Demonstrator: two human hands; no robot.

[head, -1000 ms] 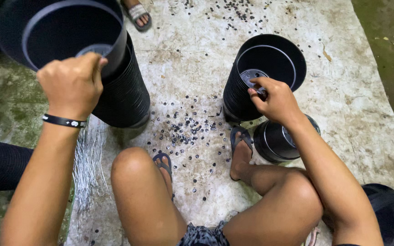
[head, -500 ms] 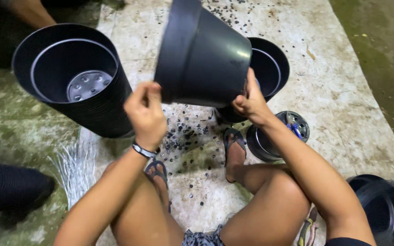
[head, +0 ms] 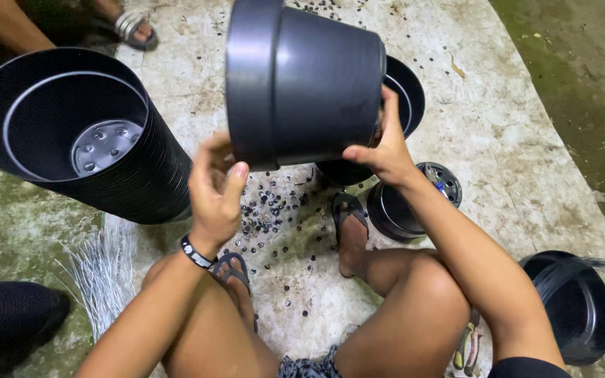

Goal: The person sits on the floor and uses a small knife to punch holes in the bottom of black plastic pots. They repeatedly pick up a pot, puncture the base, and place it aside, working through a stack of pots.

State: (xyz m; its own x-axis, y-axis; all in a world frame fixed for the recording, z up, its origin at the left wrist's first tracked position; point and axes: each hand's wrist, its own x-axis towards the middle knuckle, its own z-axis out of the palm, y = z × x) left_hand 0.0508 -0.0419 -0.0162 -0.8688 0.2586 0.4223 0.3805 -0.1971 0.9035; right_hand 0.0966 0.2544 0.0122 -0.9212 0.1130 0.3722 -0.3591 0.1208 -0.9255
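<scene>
Both arms are up in front, elbows bent over the raised knees. Left hand (head: 215, 192) is cupped with fingers curled upward, thumb out, a dark band on that wrist. Right hand (head: 383, 150) has its grip closed, fingers hooked, wrist cocked back slightly, forearm angling down right.

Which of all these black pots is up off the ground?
The single black pot held sideways between the left hand and right hand. The tall nested stack on the left and the other pots rest on the floor.
</scene>
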